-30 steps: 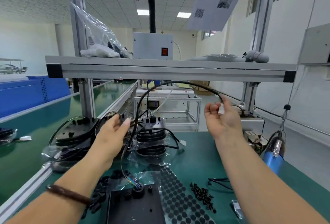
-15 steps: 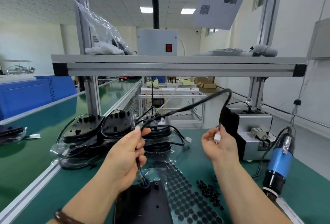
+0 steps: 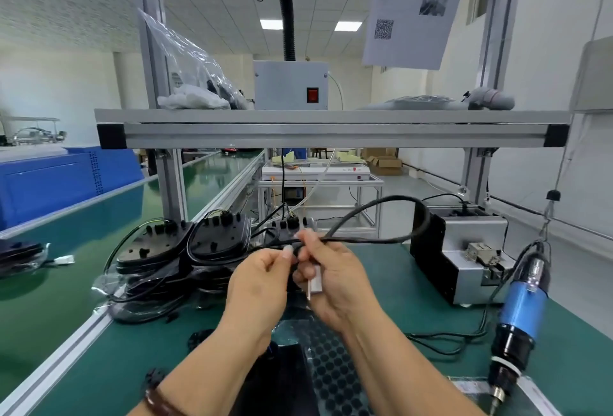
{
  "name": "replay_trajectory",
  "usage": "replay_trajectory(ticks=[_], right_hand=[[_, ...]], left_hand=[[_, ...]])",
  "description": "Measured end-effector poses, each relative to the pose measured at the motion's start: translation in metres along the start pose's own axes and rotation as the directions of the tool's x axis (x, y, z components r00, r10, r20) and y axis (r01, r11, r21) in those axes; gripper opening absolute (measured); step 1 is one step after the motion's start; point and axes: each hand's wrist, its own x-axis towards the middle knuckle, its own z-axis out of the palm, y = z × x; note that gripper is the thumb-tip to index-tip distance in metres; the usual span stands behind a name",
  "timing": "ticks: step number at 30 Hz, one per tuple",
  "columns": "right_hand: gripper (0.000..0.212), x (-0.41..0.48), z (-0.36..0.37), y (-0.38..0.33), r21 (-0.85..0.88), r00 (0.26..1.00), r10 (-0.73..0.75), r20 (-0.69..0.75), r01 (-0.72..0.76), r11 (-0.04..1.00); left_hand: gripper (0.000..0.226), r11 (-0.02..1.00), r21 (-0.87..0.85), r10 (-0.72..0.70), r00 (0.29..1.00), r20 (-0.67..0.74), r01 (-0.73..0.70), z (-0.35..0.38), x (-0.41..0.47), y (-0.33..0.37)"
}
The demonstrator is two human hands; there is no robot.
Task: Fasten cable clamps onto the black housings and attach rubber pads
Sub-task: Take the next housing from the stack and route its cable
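Observation:
Both my hands meet above the green bench. My left hand point(image 3: 262, 279) pinches the black cable point(image 3: 371, 208) where its two runs cross. My right hand point(image 3: 335, 278) grips the same cable and its white connector point(image 3: 315, 281); the cable loops out to the right and back. A black housing point(image 3: 285, 379) lies at the near edge under my forearms, mostly hidden. Beside it is a sheet of round black rubber pads point(image 3: 331, 369). Stacks of black housings with cables point(image 3: 185, 250) stand in bags at the left.
A blue electric screwdriver point(image 3: 520, 313) hangs at the right. A grey screw feeder box point(image 3: 464, 256) stands behind it. An aluminium shelf point(image 3: 331, 130) spans overhead on upright posts. A conveyor belt point(image 3: 66, 226) runs along the left.
My hands have come together from well apart. The cable's arc has folded into a loop at the right. The connector sits lower and closer to me, and the view has tilted down slightly.

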Motion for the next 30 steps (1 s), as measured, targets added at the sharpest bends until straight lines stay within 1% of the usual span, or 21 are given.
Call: replay_trajectory(ticks=[1, 3, 5, 7, 8, 10, 12, 13, 15, 17, 19, 21, 23, 25, 27, 28, 29, 30], right_hand=[[0.02, 0.002, 0.0, -0.001, 0.007, 0.999, -0.014, -0.051, 0.014, 1.0], [0.024, 0.002, -0.006, -0.004, -0.036, 0.995, -0.005, -0.098, 0.002, 0.999], [0.029, 0.002, -0.011, -0.009, -0.054, 0.991, 0.077, -0.111, -0.084, 0.995], [0.032, 0.002, -0.014, -0.012, -0.022, 0.975, 0.2, -0.093, -0.203, 0.979], [0.032, 0.003, -0.014, -0.015, -0.017, 0.969, 0.234, -0.074, -0.236, 0.972], [0.029, 0.004, -0.015, -0.021, 0.008, 0.971, 0.233, -0.043, -0.233, 0.972], [0.025, 0.005, -0.019, -0.031, 0.077, 0.982, 0.172, -0.074, -0.166, 0.983], [0.024, 0.005, -0.021, -0.035, 0.09, 0.985, 0.137, -0.107, -0.128, 0.988], [0.025, 0.007, -0.023, -0.038, 0.075, 0.98, 0.1, -0.174, -0.088, 0.993], [0.028, 0.008, -0.024, -0.036, 0.103, 0.973, 0.114, -0.203, -0.094, 0.99], [0.028, 0.007, -0.025, -0.037, 0.168, 0.98, 0.134, -0.146, -0.109, 0.98], [0.028, 0.006, -0.026, -0.039, 0.235, 0.99, 0.121, -0.076, -0.1, 0.967], [0.03, 0.006, -0.027, -0.036, 0.248, 0.992, 0.097, -0.082, -0.074, 0.966], [0.032, 0.006, -0.025, -0.034, 0.207, 0.988, 0.091, -0.128, -0.063, 0.976], [0.032, 0.004, -0.022, -0.035, 0.09, 0.985, 0.063, -0.162, -0.049, 0.995], [0.03, 0.003, -0.021, -0.037, -0.04, 0.985, 0.022, -0.168, -0.029, 0.999], [0.029, 0.0, -0.018, -0.04, -0.224, 0.986, -0.038, -0.161, 0.001, 0.974], [0.026, -0.003, -0.013, -0.043, -0.43, 0.987, -0.096, -0.126, 0.033, 0.902]], left_hand=[[0.029, 1.0, 0.01, 0.009, 0.998, 0.054, -0.01, 0.0, -0.001, 0.0], [0.028, 0.999, 0.045, 0.018, 0.986, 0.168, -0.026, -0.005, -0.003, 0.0], [0.028, 0.999, 0.036, 0.026, 0.954, 0.299, -0.038, -0.012, -0.003, 0.001], [0.027, 1.0, 0.002, 0.004, 0.916, 0.401, -0.005, -0.017, -0.004, 0.006], [0.027, 1.0, -0.01, -0.013, 0.911, 0.412, 0.019, -0.019, -0.005, 0.008], [0.027, 0.997, -0.051, -0.037, 0.927, 0.374, 0.06, -0.019, -0.005, 0.009], [0.027, 0.995, -0.07, -0.043, 0.948, 0.314, 0.069, -0.018, -0.005, 0.007], [0.027, 0.995, -0.073, -0.041, 0.95, 0.309, 0.067, -0.018, -0.006, 0.007], [0.027, 0.995, -0.08, -0.031, 0.936, 0.352, 0.063, -0.019, -0.007, 0.008], [0.027, 0.995, -0.077, -0.027, 0.918, 0.397, 0.063, -0.02, -0.007, 0.008], [0.028, 0.993, -0.09, -0.031, 0.905, 0.425, 0.077, -0.023, -0.004, 0.008], [0.029, 0.979, -0.152, -0.054, 0.891, 0.451, 0.136, -0.025, 0.0, 0.005], [0.027, 0.963, -0.194, -0.073, 0.869, 0.49, 0.19, -0.028, 0.002, 0.004], [0.027, 0.963, -0.174, -0.084, 0.843, 0.532, 0.206, -0.03, 0.003, 0.003], [0.031, 0.981, -0.065, -0.119, 0.833, 0.541, 0.183, -0.035, 0.004, 0.01], [0.032, 0.99, 0.037, -0.134, 0.842, 0.523, 0.134, -0.037, 0.008, 0.017], [0.035, 0.987, 0.151, -0.128, 0.867, 0.481, 0.062, -0.039, 0.012, 0.027], [0.04, 0.969, 0.244, -0.081, 0.906, 0.416, -0.026, -0.04, 0.018, 0.039]])
